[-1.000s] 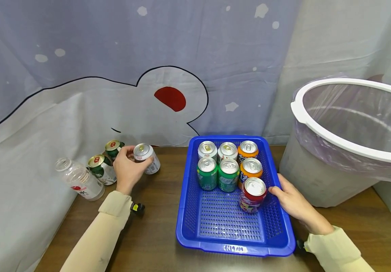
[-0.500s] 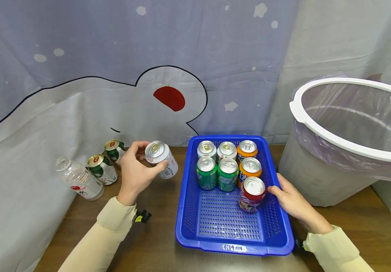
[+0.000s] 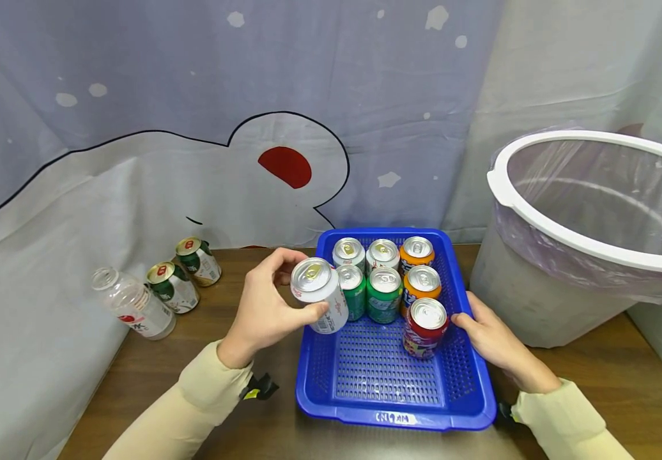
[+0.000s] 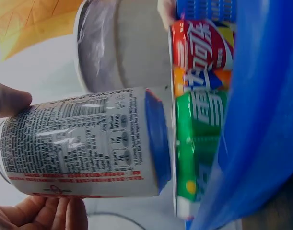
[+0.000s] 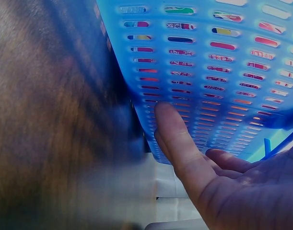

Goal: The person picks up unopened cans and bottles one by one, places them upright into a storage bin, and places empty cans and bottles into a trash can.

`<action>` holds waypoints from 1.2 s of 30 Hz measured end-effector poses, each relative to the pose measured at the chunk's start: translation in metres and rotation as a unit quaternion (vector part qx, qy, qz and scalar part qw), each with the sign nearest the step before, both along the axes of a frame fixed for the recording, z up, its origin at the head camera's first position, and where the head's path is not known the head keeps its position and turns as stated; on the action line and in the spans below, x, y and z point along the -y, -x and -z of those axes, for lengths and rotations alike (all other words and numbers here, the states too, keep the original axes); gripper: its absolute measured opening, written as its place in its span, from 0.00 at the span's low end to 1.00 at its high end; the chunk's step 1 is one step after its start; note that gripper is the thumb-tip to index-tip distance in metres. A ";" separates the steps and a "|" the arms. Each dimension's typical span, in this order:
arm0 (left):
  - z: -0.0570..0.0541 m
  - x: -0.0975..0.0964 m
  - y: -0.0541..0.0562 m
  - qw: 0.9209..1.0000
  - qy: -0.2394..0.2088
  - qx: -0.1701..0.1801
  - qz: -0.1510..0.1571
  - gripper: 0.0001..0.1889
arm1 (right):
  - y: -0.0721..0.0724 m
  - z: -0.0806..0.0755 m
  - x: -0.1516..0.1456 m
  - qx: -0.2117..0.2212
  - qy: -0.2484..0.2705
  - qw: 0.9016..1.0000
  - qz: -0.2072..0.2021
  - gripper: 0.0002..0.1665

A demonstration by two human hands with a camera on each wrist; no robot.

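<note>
A white can is pinched between the thumb and fingers of my left hand. It is held slightly tilted over the left rim of the blue basket. In the left wrist view the can shows its printed text side, with the basket's cans beyond. My right hand holds the basket's right rim, thumb over the top and fingers outside. In the right wrist view its fingers lie against the slotted outer wall. Inside stand white cans, green cans, orange cans and a red can.
At the left, two dark green and white cans stand near a clear plastic bottle. A large bin with a plastic liner stands right of the basket. A patterned curtain hangs behind the wooden table.
My left hand has carried the white can rightward from beside the green and white cans to the basket's left rim. My right hand has stayed on the basket.
</note>
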State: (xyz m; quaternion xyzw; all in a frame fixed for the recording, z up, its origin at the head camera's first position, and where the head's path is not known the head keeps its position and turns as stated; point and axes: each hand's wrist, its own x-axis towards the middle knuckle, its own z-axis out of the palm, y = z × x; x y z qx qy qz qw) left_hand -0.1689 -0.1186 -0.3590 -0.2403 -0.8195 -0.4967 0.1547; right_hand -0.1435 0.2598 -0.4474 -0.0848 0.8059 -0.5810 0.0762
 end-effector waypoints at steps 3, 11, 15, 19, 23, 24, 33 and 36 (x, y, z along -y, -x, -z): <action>-0.001 -0.011 -0.002 0.999 0.015 0.006 0.029 0.31 | -0.001 0.000 0.000 -0.003 0.000 1.000 -0.002 0.28; -0.005 -0.039 -0.007 0.993 0.092 0.007 0.073 0.31 | 0.000 0.000 -0.001 0.002 -0.004 1.000 0.001 0.29; -0.007 -0.056 -0.006 0.988 0.127 -0.010 0.084 0.30 | 0.001 0.000 -0.001 -0.003 -0.002 1.000 0.002 0.28; -0.007 -0.071 -0.005 0.981 0.174 -0.016 0.088 0.31 | 0.001 0.000 -0.001 -0.004 0.000 1.000 0.002 0.27; -0.005 -0.084 -0.002 0.970 0.228 -0.024 0.084 0.31 | 0.001 0.002 0.000 -0.004 0.001 1.000 0.004 0.27; -0.004 -0.086 -0.002 0.967 0.240 -0.026 0.083 0.31 | 0.001 0.002 0.000 -0.005 0.002 1.000 0.004 0.27; 0.008 -0.098 0.001 0.945 0.314 -0.030 0.085 0.32 | 0.000 0.001 0.001 -0.002 0.004 1.000 0.002 0.28; 0.010 -0.101 0.003 0.936 0.340 -0.022 0.090 0.33 | 0.000 0.000 0.000 -0.001 0.005 1.000 0.001 0.28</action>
